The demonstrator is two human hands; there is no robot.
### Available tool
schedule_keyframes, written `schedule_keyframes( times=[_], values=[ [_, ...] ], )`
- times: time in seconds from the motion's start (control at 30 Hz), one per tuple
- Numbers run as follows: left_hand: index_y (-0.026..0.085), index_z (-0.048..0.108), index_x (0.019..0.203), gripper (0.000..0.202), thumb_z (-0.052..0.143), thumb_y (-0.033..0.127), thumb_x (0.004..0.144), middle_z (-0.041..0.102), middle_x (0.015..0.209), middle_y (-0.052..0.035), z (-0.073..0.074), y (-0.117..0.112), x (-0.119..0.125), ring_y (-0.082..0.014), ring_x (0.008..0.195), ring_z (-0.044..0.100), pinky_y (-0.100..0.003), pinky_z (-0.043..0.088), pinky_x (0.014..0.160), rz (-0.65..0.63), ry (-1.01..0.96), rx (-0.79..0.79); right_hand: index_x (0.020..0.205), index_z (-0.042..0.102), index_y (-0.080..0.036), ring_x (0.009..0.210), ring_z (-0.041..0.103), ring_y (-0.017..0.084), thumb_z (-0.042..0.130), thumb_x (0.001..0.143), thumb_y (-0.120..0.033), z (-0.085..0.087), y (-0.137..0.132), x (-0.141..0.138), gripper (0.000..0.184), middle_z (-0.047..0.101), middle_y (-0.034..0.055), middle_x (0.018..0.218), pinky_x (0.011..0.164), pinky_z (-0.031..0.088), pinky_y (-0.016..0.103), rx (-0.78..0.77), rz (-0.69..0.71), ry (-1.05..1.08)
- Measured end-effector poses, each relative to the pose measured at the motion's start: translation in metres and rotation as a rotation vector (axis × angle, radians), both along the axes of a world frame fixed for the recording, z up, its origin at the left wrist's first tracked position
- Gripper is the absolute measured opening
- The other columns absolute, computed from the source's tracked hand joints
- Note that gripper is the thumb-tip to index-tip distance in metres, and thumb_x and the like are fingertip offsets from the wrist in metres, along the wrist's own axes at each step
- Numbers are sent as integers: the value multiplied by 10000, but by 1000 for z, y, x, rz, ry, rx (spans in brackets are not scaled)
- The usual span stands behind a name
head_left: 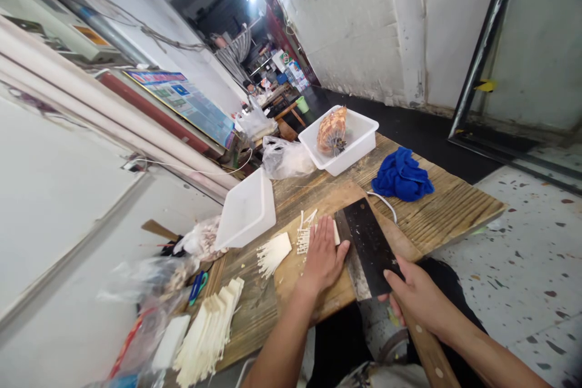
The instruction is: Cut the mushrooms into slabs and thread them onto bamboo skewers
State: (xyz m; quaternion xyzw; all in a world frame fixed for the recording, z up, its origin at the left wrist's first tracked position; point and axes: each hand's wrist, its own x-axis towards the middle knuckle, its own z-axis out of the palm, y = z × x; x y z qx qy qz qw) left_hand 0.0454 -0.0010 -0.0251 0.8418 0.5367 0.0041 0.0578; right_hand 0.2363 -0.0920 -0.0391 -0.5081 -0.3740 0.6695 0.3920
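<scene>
My left hand (322, 260) lies flat, fingers stretched out, over a bunch of enoki mushrooms (304, 239) on the wooden cutting board (287, 294). Part of that bunch is hidden under the hand. A cleaver (369, 248) with a wide dark blade and wooden handle is in my right hand (416, 294), which is closed where blade and handle meet. The blade lies just right of the left thumb, beside the bunch's pale end. Another cut bunch of enoki (275, 253) rests at the board's left edge. Farther left, several flat bunches (211, 330) overlap in a row.
On the wooden table (454, 200) stand a white tub (249, 209) and another tub (350, 157) holding a bagged orange-brown item (331, 130). A blue cloth (402, 174) lies right, plastic bags (286, 157) behind. Blue-green scissors (198, 287) lie left, near the wall.
</scene>
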Motion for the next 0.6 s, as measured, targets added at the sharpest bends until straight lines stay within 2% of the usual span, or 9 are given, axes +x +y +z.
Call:
schedule_keyframes(
  times=[0.6],
  values=[
    [110, 89, 1515, 670, 196, 501, 982, 130, 1592, -151, -1, 0, 1, -223, 1476, 42, -491, 77, 1221, 6, -5, 6, 873, 430, -229, 385, 523, 135, 452, 764, -531, -1, -2, -3, 321, 574, -50, 572, 355, 404, 241, 0, -19, -19]
  ],
)
